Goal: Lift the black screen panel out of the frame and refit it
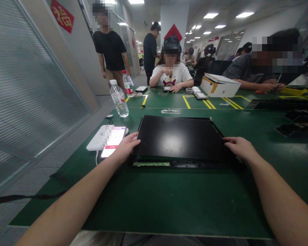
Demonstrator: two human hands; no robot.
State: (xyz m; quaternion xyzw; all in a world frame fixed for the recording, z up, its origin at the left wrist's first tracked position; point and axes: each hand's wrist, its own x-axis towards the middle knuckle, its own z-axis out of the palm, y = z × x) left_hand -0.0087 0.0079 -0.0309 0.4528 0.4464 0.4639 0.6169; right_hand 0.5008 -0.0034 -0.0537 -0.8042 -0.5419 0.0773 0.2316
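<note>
Frame [192, 164] holding green board [151, 164] underlies panel [178, 138] gripped by left hand [126, 147] and right hand [240, 147].

A white-capped plastic bottle [119, 102] stands at ten o'clock from the black rectangular panel [178, 138], a white-and-yellow box [220, 87] at one.

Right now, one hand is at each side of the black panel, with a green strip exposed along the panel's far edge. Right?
Wrong edge: the head view shows the green strip along the near edge of the black panel. The rest holds: left hand at one side, right hand at the other.
</note>
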